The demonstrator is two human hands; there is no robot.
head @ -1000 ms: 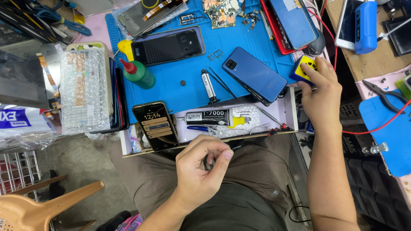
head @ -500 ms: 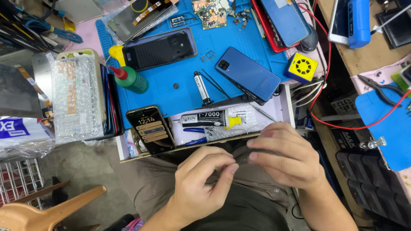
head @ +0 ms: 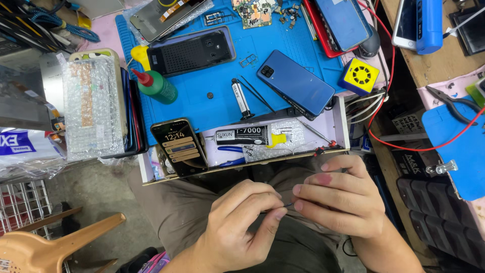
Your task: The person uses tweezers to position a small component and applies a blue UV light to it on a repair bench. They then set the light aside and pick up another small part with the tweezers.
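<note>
Both hands met over the person's lap, just below the open drawer [head: 242, 167] of the bench. The left hand [head: 242, 227] pinched a thin dark tool [head: 287, 206], too small to identify with certainty, between thumb and forefinger, and the right hand [head: 343, 199] closed its fingertips on the tool's other end, so the two hands were joined on that one slender piece, well clear of the blue work mat [head: 212, 96]. On the mat lay a blue smartphone [head: 295, 83] face down, a black phone back [head: 192, 50], a green squeeze bottle with a red nozzle [head: 156, 86], a syringe [head: 240, 98] beside fine tweezers [head: 257, 93] and, near the right edge, a yellow cube-shaped gadget [head: 359, 76]. A lit phone [head: 179, 146] leaned at the drawer's left end beside a black glue tube [head: 242, 135]. The likeliest trouble, as I judged it, was a slip: the piece was held above cloth and open floor rather than above the mat, so if either pinch loosened, it or any tiny part on it could drop into the folds of the trousers or past the knees and be lost. A hard twist could also bend so thin a tip, and the lit phone, propped loosely on the drawer's edge, might slide off if a knee knocked the drawer.
</note>
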